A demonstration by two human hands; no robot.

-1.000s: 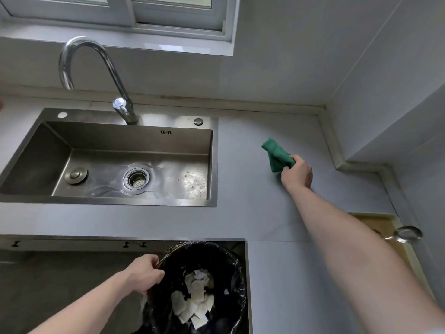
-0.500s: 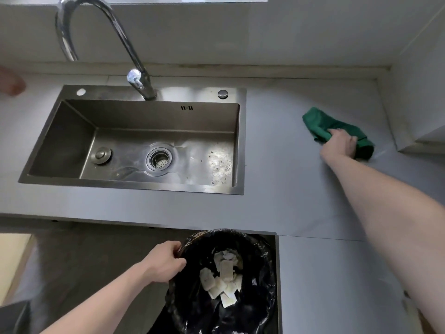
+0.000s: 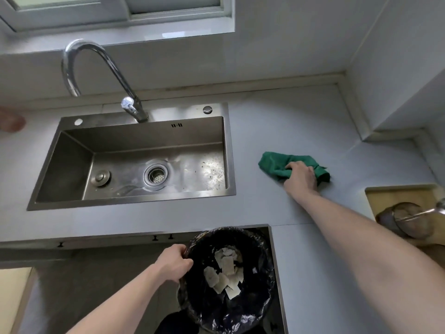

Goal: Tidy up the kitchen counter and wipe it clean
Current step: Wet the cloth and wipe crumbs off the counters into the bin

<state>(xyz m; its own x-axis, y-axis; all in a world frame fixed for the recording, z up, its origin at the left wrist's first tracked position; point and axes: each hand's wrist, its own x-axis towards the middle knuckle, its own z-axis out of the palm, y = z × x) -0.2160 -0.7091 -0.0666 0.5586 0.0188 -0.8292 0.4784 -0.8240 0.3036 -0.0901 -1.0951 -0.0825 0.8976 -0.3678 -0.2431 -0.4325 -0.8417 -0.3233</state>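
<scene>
Head view, steeply down over counter (image 3: pixel 301 131)

Grey tiled wall (image 3: pixel 277 61) rising behind a steel sink (image 3: pixel 60 162) sunk into the worktop. Above the sink, a white-framed window (image 3: pixel 180 15), pale daylight falling through it. At the sink's back edge, a tall curved chrome tap (image 3: pixel 96 66). To the right of the sink, a second grey wall (image 3: pixel 397 56) forming a corner. Below and left of the sink, grey floor (image 3: pixel 79 285).
</scene>
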